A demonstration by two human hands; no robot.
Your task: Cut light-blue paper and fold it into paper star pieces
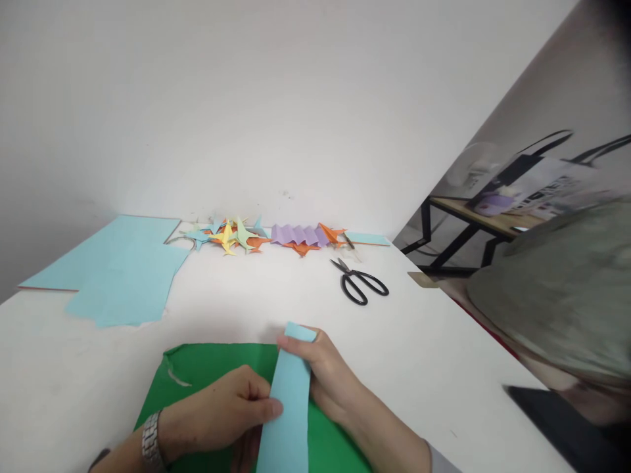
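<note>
Paper strip (290,394), pale blue, in both hands over the green mat (227,356).
Head view: the right hand (331,369) pinches its far end near the mat's far edge, the left hand (221,412) its left edge; this looks like folding or smoothing, and the next move probably calls for aligned edges.

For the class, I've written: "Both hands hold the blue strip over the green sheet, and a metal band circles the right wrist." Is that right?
Not quite: the head view shows the metal band on the left hand's wrist. The left and right hand do hold the blue strip over the green sheet.
</note>
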